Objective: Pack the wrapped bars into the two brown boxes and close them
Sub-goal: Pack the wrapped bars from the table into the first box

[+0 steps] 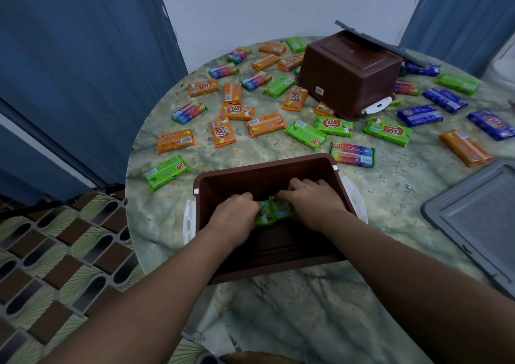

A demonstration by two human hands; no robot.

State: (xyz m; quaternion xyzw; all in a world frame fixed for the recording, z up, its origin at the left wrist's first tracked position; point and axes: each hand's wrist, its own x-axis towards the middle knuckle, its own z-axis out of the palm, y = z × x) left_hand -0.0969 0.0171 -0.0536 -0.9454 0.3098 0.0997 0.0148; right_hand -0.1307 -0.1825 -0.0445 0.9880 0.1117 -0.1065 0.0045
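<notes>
An open brown box (267, 168) stands near the table's front edge. Both my hands reach down into it. My left hand (234, 218) and my right hand (315, 204) each hold a green wrapped bar (274, 210), the two bars side by side low inside the box. A second brown box (348, 73) lies upside down at the back of the table, tilted on top of some bars. Several wrapped bars, orange (174, 140), green (387, 130), blue (419, 115) and rainbow (352, 154), lie scattered over the table.
The round marble-patterned table (292, 294) fills the view. A grey lid (479, 216) lies at the right edge; another grey lid (373, 43) sits behind the overturned box. Blue curtains hang left and right. Patterned floor tiles show at lower left.
</notes>
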